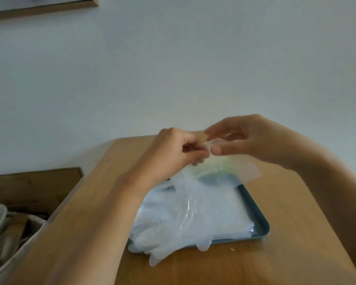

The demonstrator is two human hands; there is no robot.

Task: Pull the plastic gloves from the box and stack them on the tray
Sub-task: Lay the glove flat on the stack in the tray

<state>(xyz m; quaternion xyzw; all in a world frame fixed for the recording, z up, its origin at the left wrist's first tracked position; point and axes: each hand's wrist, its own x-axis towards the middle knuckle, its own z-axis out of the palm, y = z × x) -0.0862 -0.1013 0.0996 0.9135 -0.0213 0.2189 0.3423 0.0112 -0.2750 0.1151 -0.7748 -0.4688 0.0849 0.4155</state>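
A wooden table [286, 254] is seen below both hands. On it, beneath the hands, a teal tray [259, 221] is placed, and a stack of clear plastic gloves [193, 219] is laid on the tray, with fingers overhanging its near rim. One held glove [249, 171] is suspended between the hands, above the stack. Its upper edge is pinched by the curled left hand [173, 153]. The right hand [245, 140] is curved about the same edge; because of blur, its grip cannot be determined.
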